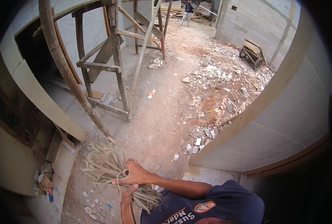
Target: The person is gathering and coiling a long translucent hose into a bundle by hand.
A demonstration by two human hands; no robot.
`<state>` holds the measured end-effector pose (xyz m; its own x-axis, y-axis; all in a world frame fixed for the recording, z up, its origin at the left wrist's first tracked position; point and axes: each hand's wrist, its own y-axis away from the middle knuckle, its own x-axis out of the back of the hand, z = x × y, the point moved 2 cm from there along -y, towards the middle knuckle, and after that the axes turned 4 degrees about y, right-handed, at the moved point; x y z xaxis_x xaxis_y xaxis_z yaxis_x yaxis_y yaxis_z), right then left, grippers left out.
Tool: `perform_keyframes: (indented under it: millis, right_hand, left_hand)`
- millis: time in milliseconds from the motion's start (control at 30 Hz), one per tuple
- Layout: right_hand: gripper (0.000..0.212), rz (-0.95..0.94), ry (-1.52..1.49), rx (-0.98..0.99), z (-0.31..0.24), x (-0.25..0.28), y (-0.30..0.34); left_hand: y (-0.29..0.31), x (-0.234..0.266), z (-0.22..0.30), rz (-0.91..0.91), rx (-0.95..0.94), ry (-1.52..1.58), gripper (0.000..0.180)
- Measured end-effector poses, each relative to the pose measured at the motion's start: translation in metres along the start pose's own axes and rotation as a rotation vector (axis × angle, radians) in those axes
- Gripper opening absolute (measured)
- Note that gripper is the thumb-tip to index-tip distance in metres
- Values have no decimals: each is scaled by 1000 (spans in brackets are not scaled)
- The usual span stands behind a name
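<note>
A thick bundle of looped beige cord [108, 160] hangs at the lower middle of the head view, in front of my body. Rope or thin hose, I cannot tell which. My right hand [136, 173] reaches across from the right and is closed around the middle of the bundle, its thumb side up. Just below it, my left hand [128, 193] grips the same bundle. Loose loops fan out toward the far left, and more strands [148, 197] hang out below my hands, against my dark blue shirt.
A wooden scaffold [117, 67] and a slanted pole [67, 82] stand at left. Broken tile and rubble [218, 93] cover the ground at right, near a wheeled cart [252, 54]. A tiled wall [278, 127] borders the right. Far off stands a person [187, 13].
</note>
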<state>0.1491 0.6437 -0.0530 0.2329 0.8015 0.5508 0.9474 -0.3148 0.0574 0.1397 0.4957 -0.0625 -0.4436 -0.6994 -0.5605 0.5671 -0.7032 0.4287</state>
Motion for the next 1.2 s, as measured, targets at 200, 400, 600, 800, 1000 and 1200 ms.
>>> perform_keyframes:
  millis: [200, 400, 600, 800, 1000, 1200]
  right_hand:
    - [101, -463, -77, -27, -47, 47, -4]
    - [87, -319, -411, 228, 0, 9, 3]
    - [55, -643, -423, 210, -1, 7, 6]
    - [32, -444, -225, 241, -12, 16, 1]
    - [22, -407, -60, 378, -51, 17, 5]
    - [19, -349, 48, 590, -51, 13, 2]
  left_hand:
    - [-16, 37, -27, -43, -25, 158, 40]
    - [-22, 57, -14, -108, -211, 387, 43]
    - [-5, 67, 16, -210, -415, 458, 47]
    - [-1, 73, 23, -321, -413, 581, 49]
    - [23, 74, 36, -363, -469, 613, 47]
    - [25, 77, 28, -353, -501, 638, 47]
